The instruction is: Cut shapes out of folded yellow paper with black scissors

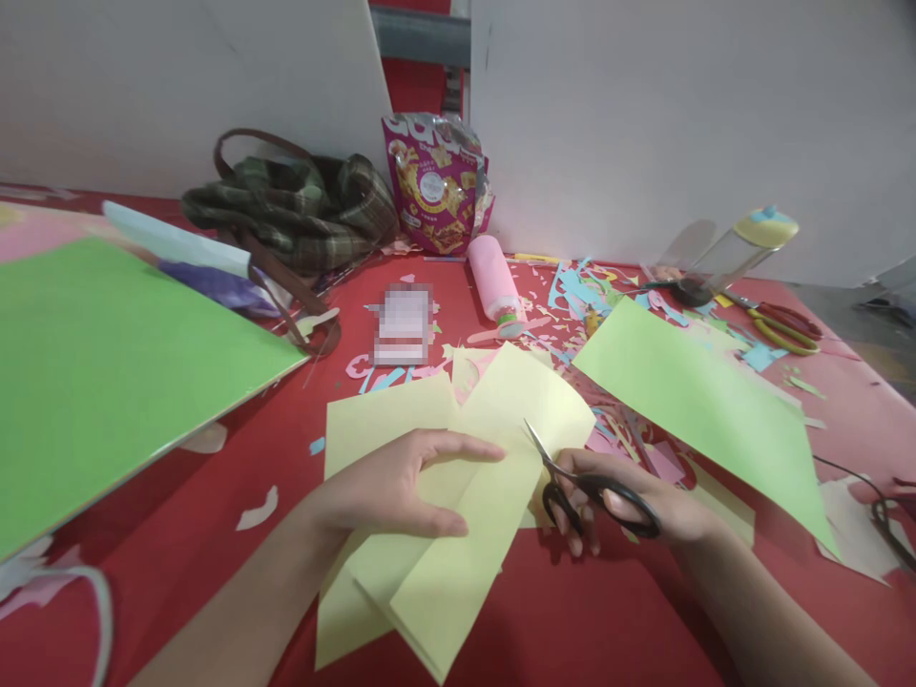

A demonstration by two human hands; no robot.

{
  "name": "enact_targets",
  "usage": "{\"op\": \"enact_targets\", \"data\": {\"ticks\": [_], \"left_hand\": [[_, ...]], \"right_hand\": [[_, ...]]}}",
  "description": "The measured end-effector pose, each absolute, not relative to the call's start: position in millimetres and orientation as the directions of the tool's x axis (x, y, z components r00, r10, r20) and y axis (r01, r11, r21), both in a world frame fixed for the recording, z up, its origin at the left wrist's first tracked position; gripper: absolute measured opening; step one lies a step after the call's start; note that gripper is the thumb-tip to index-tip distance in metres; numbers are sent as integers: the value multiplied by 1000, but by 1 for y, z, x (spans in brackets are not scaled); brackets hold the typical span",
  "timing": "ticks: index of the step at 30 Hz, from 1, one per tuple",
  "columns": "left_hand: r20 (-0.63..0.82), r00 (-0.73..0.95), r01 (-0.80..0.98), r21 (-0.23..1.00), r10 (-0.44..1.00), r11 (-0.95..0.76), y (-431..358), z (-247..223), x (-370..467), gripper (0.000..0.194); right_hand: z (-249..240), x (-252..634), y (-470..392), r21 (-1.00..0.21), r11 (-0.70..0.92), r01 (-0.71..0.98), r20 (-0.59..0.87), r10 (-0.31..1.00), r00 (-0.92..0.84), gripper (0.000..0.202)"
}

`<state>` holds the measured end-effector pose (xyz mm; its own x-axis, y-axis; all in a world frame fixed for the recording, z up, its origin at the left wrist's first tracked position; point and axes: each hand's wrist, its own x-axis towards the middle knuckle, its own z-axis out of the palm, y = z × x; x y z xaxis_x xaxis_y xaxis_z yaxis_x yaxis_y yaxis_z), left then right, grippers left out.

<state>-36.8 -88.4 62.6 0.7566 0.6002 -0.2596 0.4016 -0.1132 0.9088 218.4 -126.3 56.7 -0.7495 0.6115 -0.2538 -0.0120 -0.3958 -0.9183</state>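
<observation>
Several pale yellow sheets of paper (458,620) lie overlapping on the red table, the top one angled and curling up at its far end. My left hand (407,482) rests on them with thumb and fingers apart, touching the top sheet. At the sheets' right edge, my right hand (622,506) is wrapped round the black handles of a pair of scissors (544,453). The blades look closed and point up and left, over the top yellow sheet; whether they touch it I cannot tell.
Green sheets lie left (129,382) and right (701,410). Paper scraps (579,286) litter the table (601,620). Behind are a pink bottle (492,277), a snack bag (436,186), a plaid bag (301,205), a clear bottle (740,253) and red- and yellow-handled scissors (787,324). White panels stand at the back.
</observation>
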Motion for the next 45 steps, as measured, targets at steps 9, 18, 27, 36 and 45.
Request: {"op": "enact_targets", "data": {"ticks": [9,18,27,36,45], "left_hand": [[-260,757,409,904,600,-124,-87,64,-38,55],[-261,761,406,906,594,-123,-87,62,-38,55],[-282,758,430,894,588,-125,-87,65,-38,55],[-275,772,417,899,573,-130,-86,65,-39,54],[-286,771,429,894,568,-132,-86,66,-38,55]], "right_hand": [[52,221,-127,-914,-405,-36,-244,616,-749,34],[53,221,-126,-919,-395,-11,-253,608,-753,36],[51,224,-125,-925,-380,28,-275,614,-740,37],[53,224,-125,-927,-371,56,-282,591,-756,36],[53,223,-124,-923,-376,89,-312,592,-743,36]]}}
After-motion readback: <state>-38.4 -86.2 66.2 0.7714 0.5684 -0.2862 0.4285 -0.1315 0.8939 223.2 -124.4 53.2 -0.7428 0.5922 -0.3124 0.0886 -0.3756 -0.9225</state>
